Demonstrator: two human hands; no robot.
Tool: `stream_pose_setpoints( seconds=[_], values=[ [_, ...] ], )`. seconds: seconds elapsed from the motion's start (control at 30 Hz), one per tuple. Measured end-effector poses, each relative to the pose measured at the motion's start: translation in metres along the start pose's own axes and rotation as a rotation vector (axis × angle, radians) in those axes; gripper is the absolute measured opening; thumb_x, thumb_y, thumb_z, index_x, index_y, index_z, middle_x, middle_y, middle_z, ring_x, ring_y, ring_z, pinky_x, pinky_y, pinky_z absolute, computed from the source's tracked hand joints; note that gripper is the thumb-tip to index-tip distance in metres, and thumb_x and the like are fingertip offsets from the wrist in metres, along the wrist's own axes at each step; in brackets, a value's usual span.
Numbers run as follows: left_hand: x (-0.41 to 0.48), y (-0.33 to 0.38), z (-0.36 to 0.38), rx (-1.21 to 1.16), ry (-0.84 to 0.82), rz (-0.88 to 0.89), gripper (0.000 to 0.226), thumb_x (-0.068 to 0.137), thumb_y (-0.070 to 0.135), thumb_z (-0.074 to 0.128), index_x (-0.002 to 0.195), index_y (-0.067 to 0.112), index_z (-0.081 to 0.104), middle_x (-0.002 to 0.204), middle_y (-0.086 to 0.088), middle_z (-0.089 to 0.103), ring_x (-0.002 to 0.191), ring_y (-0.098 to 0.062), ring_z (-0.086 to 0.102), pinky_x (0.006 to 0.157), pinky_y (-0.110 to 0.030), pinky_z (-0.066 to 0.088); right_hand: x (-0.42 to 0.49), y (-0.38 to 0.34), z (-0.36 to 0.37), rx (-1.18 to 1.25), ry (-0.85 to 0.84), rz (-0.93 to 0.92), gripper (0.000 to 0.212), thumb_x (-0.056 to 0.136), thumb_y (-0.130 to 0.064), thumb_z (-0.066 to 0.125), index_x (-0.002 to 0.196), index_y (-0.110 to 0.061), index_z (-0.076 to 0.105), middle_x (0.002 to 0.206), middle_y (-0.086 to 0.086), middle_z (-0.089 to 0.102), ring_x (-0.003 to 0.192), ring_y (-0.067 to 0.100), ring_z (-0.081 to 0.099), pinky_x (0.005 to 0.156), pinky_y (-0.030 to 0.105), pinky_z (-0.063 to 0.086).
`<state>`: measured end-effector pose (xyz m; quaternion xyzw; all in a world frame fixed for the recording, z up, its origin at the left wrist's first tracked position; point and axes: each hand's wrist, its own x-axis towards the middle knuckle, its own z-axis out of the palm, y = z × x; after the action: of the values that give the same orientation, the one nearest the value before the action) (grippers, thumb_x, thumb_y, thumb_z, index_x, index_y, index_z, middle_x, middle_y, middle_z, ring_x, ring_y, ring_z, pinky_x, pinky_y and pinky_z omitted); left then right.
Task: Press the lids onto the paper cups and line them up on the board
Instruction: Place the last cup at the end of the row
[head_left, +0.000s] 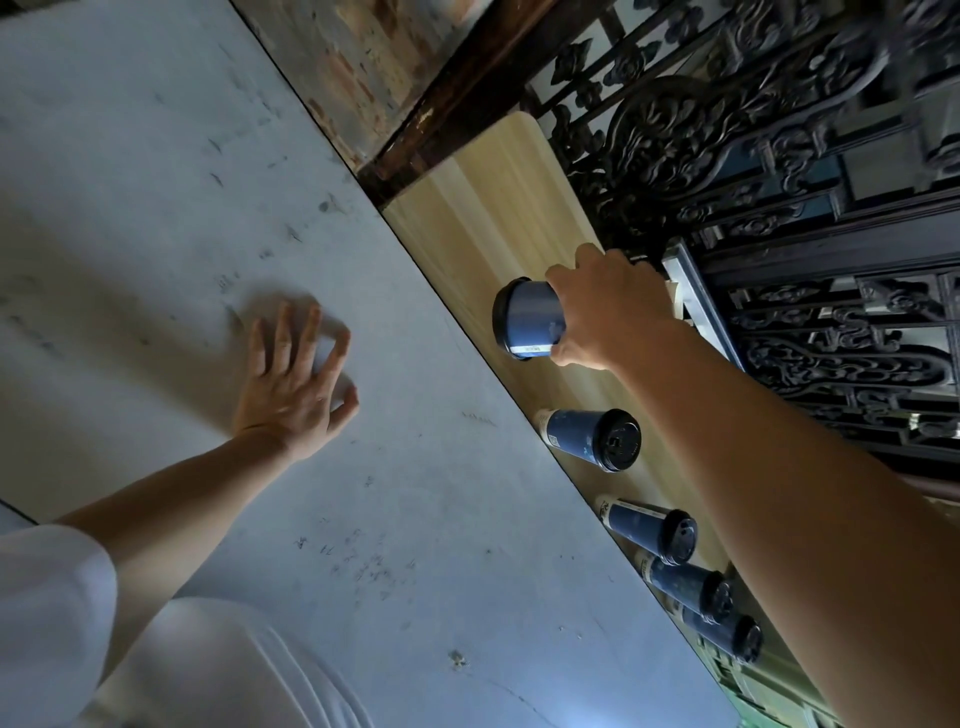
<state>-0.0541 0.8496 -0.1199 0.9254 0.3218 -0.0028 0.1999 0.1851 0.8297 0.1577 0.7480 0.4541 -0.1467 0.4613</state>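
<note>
Grey scuffed table (156, 182) fills left of frame; pale wooden board (483, 208) runs along its right edge. Dark-blue paper cup (532, 325) with black lid (500, 325) at centre, over board, gripped by right hand (608, 312). Contact between cup and board unclear. Row of four lidded cups (649, 527) on board toward lower right. Left hand (296, 384) flat on table, fingers spread. Carved dark wooden screen (779, 130) upper right.

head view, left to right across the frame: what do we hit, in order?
White sleeve → left hand → blue cup → right hand gripping that cup → carved dark screen. The lidded cups lower down overlap the right hand and its arm, so they are left out.
</note>
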Motion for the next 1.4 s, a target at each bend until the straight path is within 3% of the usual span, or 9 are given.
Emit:
stream_pose_setpoints(
  seconds=[0.23, 0.33, 0.53, 0.73, 0.87, 1.03, 1.13, 1.27, 1.4],
  values=[
    [0.0, 0.0, -0.001, 0.017, -0.023, 0.007, 0.077, 0.087, 0.055, 0.035, 0.152, 0.013, 0.036, 0.163, -0.027, 0.016, 0.151, -0.047, -0.001, 0.119, -0.062, -0.004, 0.004, -0.001, -0.005, 0.068, -0.006, -0.002, 0.06, 0.079, -0.044, 0.075, 0.13, -0.023, 0.052, 0.126, 0.007, 0.05, 0.116, 0.032, 0.053, 0.091, 0.043, 0.045],
    [0.001, -0.001, -0.002, 0.018, -0.027, 0.009, 0.077, 0.087, 0.055, 0.035, 0.152, 0.013, 0.035, 0.163, -0.027, 0.015, 0.15, -0.042, -0.009, 0.119, -0.062, -0.004, 0.007, 0.005, -0.004, 0.126, -0.024, 0.033, 0.067, 0.072, -0.046, 0.081, 0.129, -0.024, 0.053, 0.126, 0.007, 0.051, 0.114, 0.032, 0.055, 0.089, 0.043, 0.047],
    [0.001, 0.0, -0.002, 0.024, -0.029, 0.005, 0.076, 0.088, 0.056, 0.033, 0.151, 0.014, 0.037, 0.163, -0.026, 0.016, 0.151, -0.047, -0.001, 0.119, -0.06, -0.008, 0.023, 0.022, 0.015, 1.262, 0.143, 0.382, 0.076, 0.064, -0.038, 0.092, 0.129, -0.02, 0.057, 0.118, 0.002, 0.067, 0.106, 0.022, 0.066, 0.094, 0.042, 0.055],
    [0.003, 0.002, -0.004, 0.057, -0.032, 0.0, 0.076, 0.088, 0.056, 0.037, 0.153, 0.015, 0.035, 0.164, -0.025, 0.012, 0.149, -0.051, 0.01, 0.12, -0.059, -0.009, 0.056, -0.018, 0.058, 1.81, 0.335, 0.635, 0.088, 0.067, -0.017, 0.092, 0.138, -0.014, 0.042, 0.116, -0.008, 0.055, 0.105, 0.011, 0.059, 0.09, 0.019, 0.052],
    [0.002, 0.001, 0.003, 0.058, -0.008, -0.003, 0.074, 0.088, 0.053, 0.045, 0.151, 0.015, 0.038, 0.164, -0.025, 0.014, 0.149, -0.052, 0.008, 0.12, -0.065, 0.004, 0.073, -0.058, 0.101, 1.929, 0.399, 0.802, 0.092, 0.036, -0.039, 0.089, 0.115, -0.026, 0.044, 0.105, -0.007, 0.065, 0.101, 0.024, 0.069, 0.091, 0.05, 0.059],
    [0.003, 0.0, 0.006, 0.06, 0.012, 0.0, 0.073, 0.087, 0.05, 0.047, 0.149, 0.012, 0.04, 0.164, -0.025, 0.015, 0.15, -0.052, 0.009, 0.12, -0.066, 0.006, 0.08, -0.083, 0.133, 1.91, 0.398, 0.9, 0.077, 0.061, -0.018, 0.093, 0.123, -0.012, 0.047, 0.097, -0.006, 0.06, 0.09, 0.02, 0.06, 0.089, 0.034, 0.05],
    [0.003, 0.001, 0.006, 0.079, 0.0, -0.005, 0.074, 0.087, 0.052, 0.046, 0.15, 0.013, 0.04, 0.163, -0.025, 0.017, 0.149, -0.052, 0.011, 0.12, -0.066, 0.008, 0.086, -0.087, 0.144, 1.959, 0.384, 0.898, 0.081, 0.056, -0.022, 0.093, 0.121, -0.015, 0.045, 0.101, -0.006, 0.064, 0.092, 0.02, 0.063, 0.094, 0.041, 0.054],
    [0.002, 0.001, 0.004, 0.094, -0.001, -0.004, 0.074, 0.087, 0.052, 0.045, 0.149, 0.013, 0.042, 0.162, -0.025, 0.02, 0.148, -0.053, 0.014, 0.12, -0.066, 0.008, 0.09, -0.085, 0.15, 1.966, 0.387, 0.91, 0.086, 0.043, -0.038, 0.089, 0.114, -0.023, 0.044, 0.099, -0.006, 0.066, 0.093, 0.024, 0.069, 0.086, 0.046, 0.059],
    [0.002, 0.002, 0.003, 0.098, -0.016, -0.01, 0.074, 0.086, 0.053, 0.044, 0.149, 0.014, 0.042, 0.162, -0.026, 0.02, 0.148, -0.053, 0.013, 0.12, -0.066, 0.007, 0.088, -0.084, 0.149, 1.944, 0.376, 0.887, 0.078, 0.062, -0.02, 0.092, 0.123, -0.014, 0.044, 0.092, -0.015, 0.057, 0.092, 0.018, 0.061, 0.067, 0.015, 0.042]
  ],
)
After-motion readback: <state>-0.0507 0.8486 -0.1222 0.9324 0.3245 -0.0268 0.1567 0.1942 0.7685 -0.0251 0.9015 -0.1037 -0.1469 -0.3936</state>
